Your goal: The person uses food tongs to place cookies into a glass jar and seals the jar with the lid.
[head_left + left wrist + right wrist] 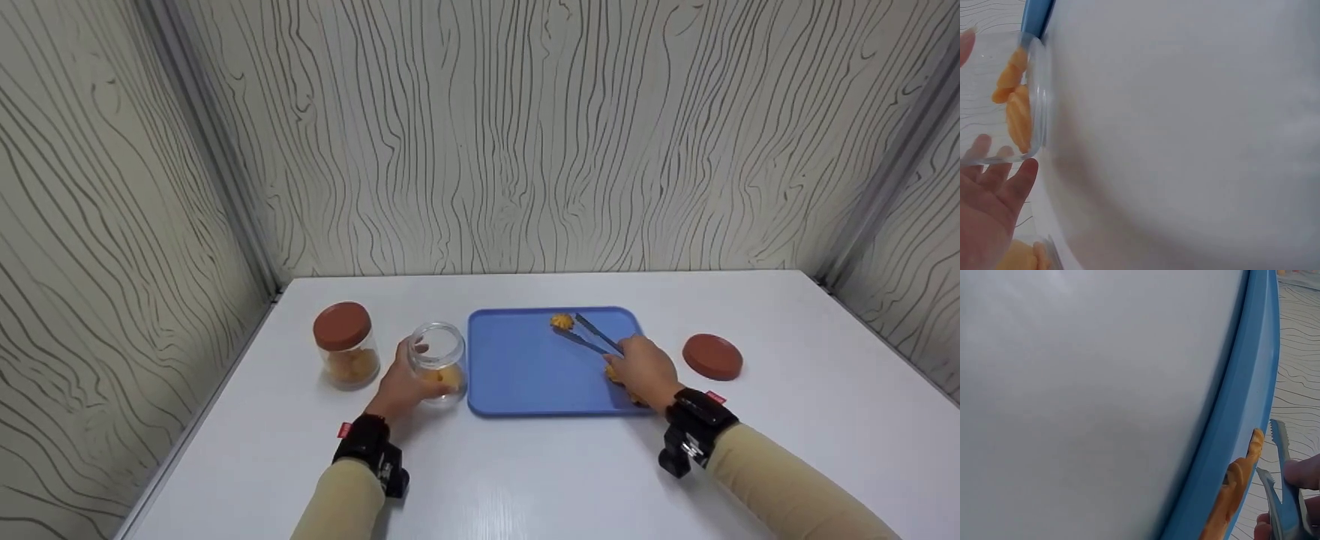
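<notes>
My left hand (403, 388) grips a clear open-topped jar (438, 346) beside the tray, fingers and thumb around its side. Orange-yellow cookie-like pieces (1019, 118) lie at the jar's bottom, seen through its wall in the left wrist view. A pair of metal tongs (598, 332) with toothed tips is held in my right hand (642, 370) over the blue tray (517, 367). Their tips are spread near a ridged orange piece (562, 321) at the tray's back; whether they touch it I cannot tell. More orange pieces (1233, 486) lie on the tray, partly hidden by my right hand.
A second jar (349, 364) with a reddish-brown lid (342, 325) stands at the left, with orange pieces inside. Another reddish-brown lid (712, 356) lies on the white table (495, 480) right of the tray. A patterned wall (480, 150) rises behind the table.
</notes>
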Demonstrator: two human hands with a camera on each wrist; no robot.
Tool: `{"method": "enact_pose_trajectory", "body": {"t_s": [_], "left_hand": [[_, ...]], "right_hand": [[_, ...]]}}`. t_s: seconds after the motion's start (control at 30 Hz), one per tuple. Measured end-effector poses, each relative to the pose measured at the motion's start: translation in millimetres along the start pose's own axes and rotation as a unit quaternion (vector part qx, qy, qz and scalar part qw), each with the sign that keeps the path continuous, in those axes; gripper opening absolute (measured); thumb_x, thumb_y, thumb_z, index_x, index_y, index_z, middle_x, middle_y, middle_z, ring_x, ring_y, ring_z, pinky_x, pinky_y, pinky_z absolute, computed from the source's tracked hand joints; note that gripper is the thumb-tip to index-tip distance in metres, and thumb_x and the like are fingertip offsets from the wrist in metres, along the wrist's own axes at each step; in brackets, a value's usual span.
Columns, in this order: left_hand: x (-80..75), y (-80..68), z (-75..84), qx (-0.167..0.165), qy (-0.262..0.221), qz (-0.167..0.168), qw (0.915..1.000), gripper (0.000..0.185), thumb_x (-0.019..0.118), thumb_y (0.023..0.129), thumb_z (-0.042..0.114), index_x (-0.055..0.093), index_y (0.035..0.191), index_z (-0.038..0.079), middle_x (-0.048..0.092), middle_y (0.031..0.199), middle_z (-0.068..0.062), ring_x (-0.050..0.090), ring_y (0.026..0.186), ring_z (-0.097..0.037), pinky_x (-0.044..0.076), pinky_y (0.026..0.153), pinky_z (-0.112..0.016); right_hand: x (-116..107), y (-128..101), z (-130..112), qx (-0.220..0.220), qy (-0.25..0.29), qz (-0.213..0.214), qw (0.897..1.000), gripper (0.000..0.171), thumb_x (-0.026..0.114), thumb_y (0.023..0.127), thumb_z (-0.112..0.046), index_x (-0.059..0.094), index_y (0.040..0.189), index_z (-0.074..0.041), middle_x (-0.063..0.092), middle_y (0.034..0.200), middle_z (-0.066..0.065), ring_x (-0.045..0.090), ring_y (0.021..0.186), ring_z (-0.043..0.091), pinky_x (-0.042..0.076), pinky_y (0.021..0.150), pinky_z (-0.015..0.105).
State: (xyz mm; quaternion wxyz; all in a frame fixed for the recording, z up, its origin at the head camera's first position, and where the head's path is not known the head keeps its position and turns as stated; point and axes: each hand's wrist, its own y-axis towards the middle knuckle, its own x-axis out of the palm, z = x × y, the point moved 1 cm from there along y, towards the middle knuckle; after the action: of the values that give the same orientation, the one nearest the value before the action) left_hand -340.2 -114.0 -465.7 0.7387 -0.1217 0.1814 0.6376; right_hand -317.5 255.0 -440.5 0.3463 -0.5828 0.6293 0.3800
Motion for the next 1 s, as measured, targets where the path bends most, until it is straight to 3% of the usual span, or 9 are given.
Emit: {"method": "enact_pose_trajectory", "body": {"t_s": [0.43, 0.63, 1.0], "left_hand": [[-0.5, 1.6, -3.3, 0.0, -0.008, -0.006, 1.0, 0.107, 0.09, 0.067, 0.02, 0.022, 0.148, 0.003, 0.043, 0.143, -0.018, 0.042, 0.129, -0.036, 0.031, 0.107, -0.055], [0.3, 2.7, -5.6, 0.005, -0.014, -0.007, 0.9999, 0.107, 0.09, 0.066, 0.019, 0.023, 0.147, 0.002, 0.043, 0.143, -0.019, 0.041, 0.13, -0.036, 0.031, 0.107, -0.053], [0.4, 3.5, -7.0, 0.007, -0.017, 0.001, 0.9998, 0.107, 0.091, 0.065, 0.018, 0.025, 0.146, 0.001, 0.045, 0.141, -0.019, 0.042, 0.129, -0.035, 0.03, 0.108, -0.051]], "right_hand": [[6.9, 6.0, -1.5, 0.021, 0.024, -0.003, 0.999, 0.025, 0.06, 0.096, -0.02, 0.06, 0.079, -0.001, 0.051, 0.057, 0.007, 0.048, 0.038, 0.016, 0.04, 0.038, 0.03], [10.1, 10.0, -2.1, 0.008, -0.004, 0.01, 1.0, 0.027, 0.06, 0.096, -0.02, 0.057, 0.075, -0.002, 0.052, 0.057, 0.007, 0.05, 0.036, 0.016, 0.042, 0.037, 0.031], [13.6, 15.6, -6.7, -0.022, -0.043, 0.038, 0.998, 0.025, 0.063, 0.093, -0.017, 0.062, 0.079, 0.004, 0.055, 0.07, 0.01, 0.052, 0.059, 0.023, 0.045, 0.055, 0.038]]}}
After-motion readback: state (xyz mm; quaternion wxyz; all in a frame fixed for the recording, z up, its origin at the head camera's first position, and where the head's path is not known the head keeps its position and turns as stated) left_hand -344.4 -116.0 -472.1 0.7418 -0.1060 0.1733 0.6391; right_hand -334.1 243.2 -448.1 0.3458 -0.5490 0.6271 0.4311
